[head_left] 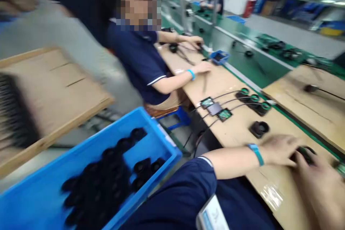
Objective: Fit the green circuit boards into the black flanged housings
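Note:
At the right of the head view, a round black part (306, 154) with a dark hollow centre sits between my hands, just above the tabletop. My left hand (280, 148), with a blue band at the wrist, has its fingers closed on the near-left side of the part. My right hand (319, 179) grips it from the other side, thumb towards me; motion blurs this hand. A black housing with a round opening (259, 128) stands on the wooden bench top (234, 133) just beyond my left hand.
Three black housings with green-ringed tops (254, 99) are cabled to small circuit boards (224, 114). A blue bin (159, 133) of black parts is at my left, beside a wooden-edged tray (61, 79). A co-worker (134, 61) sits farther along, near a small blue box (219, 57).

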{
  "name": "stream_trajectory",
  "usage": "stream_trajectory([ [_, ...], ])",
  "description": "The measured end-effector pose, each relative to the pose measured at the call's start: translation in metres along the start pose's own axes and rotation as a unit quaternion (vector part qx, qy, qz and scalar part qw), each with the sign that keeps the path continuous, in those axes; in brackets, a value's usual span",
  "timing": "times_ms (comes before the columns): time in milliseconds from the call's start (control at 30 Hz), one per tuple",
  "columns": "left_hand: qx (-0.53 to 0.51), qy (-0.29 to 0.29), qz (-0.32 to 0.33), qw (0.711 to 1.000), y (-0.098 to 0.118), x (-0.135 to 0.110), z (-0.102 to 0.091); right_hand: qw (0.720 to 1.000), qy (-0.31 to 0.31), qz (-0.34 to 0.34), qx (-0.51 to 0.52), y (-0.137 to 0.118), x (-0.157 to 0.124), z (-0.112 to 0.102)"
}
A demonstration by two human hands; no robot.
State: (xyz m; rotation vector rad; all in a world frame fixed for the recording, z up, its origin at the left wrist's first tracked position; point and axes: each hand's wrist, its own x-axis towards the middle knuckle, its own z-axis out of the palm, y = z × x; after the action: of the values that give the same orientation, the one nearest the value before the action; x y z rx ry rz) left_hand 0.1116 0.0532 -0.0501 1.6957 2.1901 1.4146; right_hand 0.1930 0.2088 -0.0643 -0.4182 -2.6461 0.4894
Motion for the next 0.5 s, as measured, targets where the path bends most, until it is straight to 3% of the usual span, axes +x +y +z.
stream_trajectory([
  [67,-0.007,0.01,0.009,1.0,0.001,-0.008,-0.003,0.998,0.001,0.047,-0.043,-0.014,-0.012,-0.022],
  [167,-0.022,0.015,-0.004,1.0,-0.001,-0.012,0.002,0.993,-0.116,-0.002,-0.017,-0.025,-0.023,-0.065],
  [200,-0.021,0.008,0.004,1.0,-0.003,-0.011,0.005,0.991,-0.134,-0.01,-0.024,-0.023,-0.023,-0.078],
  [300,0.01,0.009,0.025,1.0,-0.01,-0.01,0.013,0.981,-0.164,0.053,-0.093,0.002,-0.026,-0.113],
  [400,0.039,0.011,0.041,0.998,-0.01,-0.012,0.018,0.961,-0.195,0.086,-0.178,0.032,-0.034,-0.128],
  [500,0.066,0.019,0.052,0.996,-0.009,-0.013,0.019,0.956,-0.183,0.051,-0.223,0.05,-0.031,-0.121],
])
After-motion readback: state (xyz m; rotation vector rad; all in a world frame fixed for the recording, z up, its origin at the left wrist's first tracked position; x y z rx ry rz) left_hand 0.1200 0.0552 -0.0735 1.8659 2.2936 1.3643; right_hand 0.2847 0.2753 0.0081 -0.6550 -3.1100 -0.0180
